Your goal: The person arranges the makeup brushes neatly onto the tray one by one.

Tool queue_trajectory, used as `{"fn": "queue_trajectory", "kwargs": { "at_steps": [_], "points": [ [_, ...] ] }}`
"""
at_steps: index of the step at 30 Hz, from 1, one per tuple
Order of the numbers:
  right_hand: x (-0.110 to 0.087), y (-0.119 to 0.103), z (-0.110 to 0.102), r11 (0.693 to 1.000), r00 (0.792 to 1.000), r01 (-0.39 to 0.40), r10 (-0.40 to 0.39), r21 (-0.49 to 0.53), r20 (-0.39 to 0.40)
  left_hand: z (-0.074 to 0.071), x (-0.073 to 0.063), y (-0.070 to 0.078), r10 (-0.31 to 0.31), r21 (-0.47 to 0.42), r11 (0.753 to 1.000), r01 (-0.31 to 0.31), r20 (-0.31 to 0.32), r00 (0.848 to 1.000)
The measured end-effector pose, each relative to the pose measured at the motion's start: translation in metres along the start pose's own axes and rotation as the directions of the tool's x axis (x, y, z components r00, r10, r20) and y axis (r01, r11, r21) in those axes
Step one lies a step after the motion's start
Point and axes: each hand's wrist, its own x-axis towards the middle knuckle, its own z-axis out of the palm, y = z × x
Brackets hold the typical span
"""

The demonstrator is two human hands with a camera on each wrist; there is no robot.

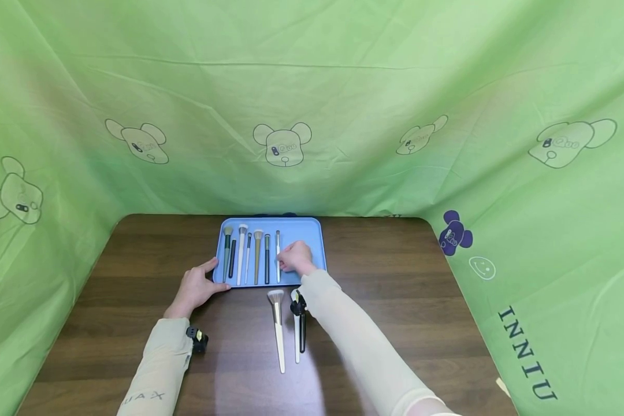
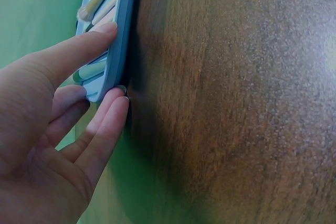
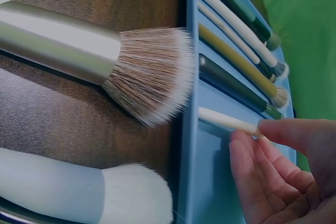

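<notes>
A blue tray [image 1: 312, 226] lies at the back of the table with several makeup brushes side by side in it. My left hand [image 1: 196, 287] holds its front left corner; in the left wrist view the thumb rests on the rim and the fingers sit against the outer wall. With thumb and fingertips, my right hand [image 1: 296, 257] pinches a slim white makeup brush [image 3: 224, 119] inside the tray. This brush lies to the right of a dark green brush [image 3: 231, 85] and a yellow-handled brush [image 3: 233, 59].
On the table [image 1: 395, 289] in front of the tray lie a large fluffy brush [image 1: 278, 329] with a white handle, another white brush [image 1: 297, 341] and a black-handled one [image 1: 303, 335]. Green printed cloth [image 1: 343, 86] hangs behind and at both sides.
</notes>
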Motion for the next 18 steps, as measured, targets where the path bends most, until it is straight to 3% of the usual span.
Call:
{"fn": "queue_trajectory", "kwargs": {
  "at_steps": [12, 18],
  "points": [
    [-0.0043, -0.0012, 0.0047, 0.997, 1.0, -0.021, 0.02, -0.076, -0.019, 0.0003, -0.0005, 0.0012, -0.001, 0.002, 1.0, 0.001, 0.002, 1.0],
    [-0.0066, -0.0028, 0.004, 0.998, 0.999, -0.027, 0.025, -0.059, -0.032, -0.0001, -0.0005, 0.0013, 0.009, 0.006, 1.0, -0.009, -0.001, 1.0]
  ]
}}
